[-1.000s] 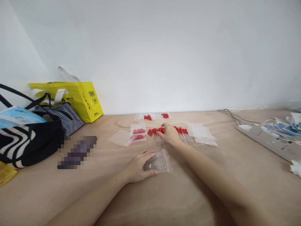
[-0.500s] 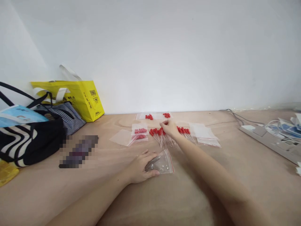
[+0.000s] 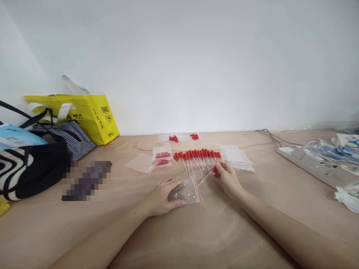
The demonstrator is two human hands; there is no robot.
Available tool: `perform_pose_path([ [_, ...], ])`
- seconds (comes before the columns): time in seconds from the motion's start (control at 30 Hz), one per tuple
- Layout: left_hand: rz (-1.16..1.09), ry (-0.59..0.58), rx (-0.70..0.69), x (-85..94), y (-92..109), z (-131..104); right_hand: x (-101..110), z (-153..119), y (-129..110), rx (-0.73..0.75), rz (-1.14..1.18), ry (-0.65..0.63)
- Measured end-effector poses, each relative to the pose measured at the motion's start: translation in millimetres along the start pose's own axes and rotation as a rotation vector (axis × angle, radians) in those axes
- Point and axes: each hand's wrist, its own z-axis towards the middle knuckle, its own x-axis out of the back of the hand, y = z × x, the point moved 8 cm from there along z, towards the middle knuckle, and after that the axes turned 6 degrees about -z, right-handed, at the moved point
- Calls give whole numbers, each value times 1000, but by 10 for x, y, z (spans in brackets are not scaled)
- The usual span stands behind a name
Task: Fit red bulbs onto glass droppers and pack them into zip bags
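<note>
My left hand (image 3: pixel 168 196) rests on the table with its fingers spread around a clear zip bag (image 3: pixel 192 190), the thumb and fingers at its left part. The bag's red-lined edge faces right. My right hand (image 3: pixel 227 178) pinches the red bulb of a dropper (image 3: pixel 206 176), whose clear stem points down-left toward the bag's upper right corner. Behind the hands lies a fanned row of red-topped droppers (image 3: pixel 198 155). Small bags with red pieces (image 3: pixel 163 156) lie left of the row, and a stack of white bags (image 3: pixel 237 157) lies right of it.
By the wall, a flat bag (image 3: pixel 183 137) bears two groups of red bulbs. A yellow bag (image 3: pixel 98 119), striped pouch (image 3: pixel 75 138) and black bag (image 3: pixel 42 168) stand left, near a blurred dark item (image 3: pixel 89 181). A grey-white box (image 3: pixel 308 164) with cables sits right.
My right hand has moved right and toward me from the dropper row, and now a dropper shows in its fingers. My left hand stays at the clear bag. The view has shifted slightly.
</note>
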Motion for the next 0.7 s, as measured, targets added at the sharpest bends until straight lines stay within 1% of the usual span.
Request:
perform_pose_path([
  [0.1, 10, 0, 0, -16, -21, 0, -151, -106, 48, -33, 30, -73],
  [0.17, 15, 11, -16, -22, -30, 2, -282, -192, 59, -27, 2, -191],
  [0.23, 20, 31, -31, -18, -34, 3, -420, -291, 52, 25, -100, -356],
  [0.3, 22, 43, -38, -14, -34, 2, -525, -381, 48, 107, -269, -500],
  [0.4, 8, 28, -49, -26, -19, 3, -623, -457, 57, 203, -509, -632],
  [0.47, -2, 23, -58, -32, -8, 9, -691, -488, 33, 248, -556, -704],
  [0.53, -2, 21, -69, -38, 0, 16, -770, -530, -32, 322, -527, -785],
  [0.6, 9, 35, -77, -30, 5, 20, -813, -542, -84, 392, -512, -836],
  [0.63, 16, 49, -81, -19, 8, 19, -809, -514, -90, 403, -518, -835],
  [0.67, 21, 67, -83, -2, 10, 16, -782, -454, -85, 394, -531, -805],
  [0.7, 27, 89, -81, 19, 11, 10, -736, -364, -74, 374, -554, -748],
])
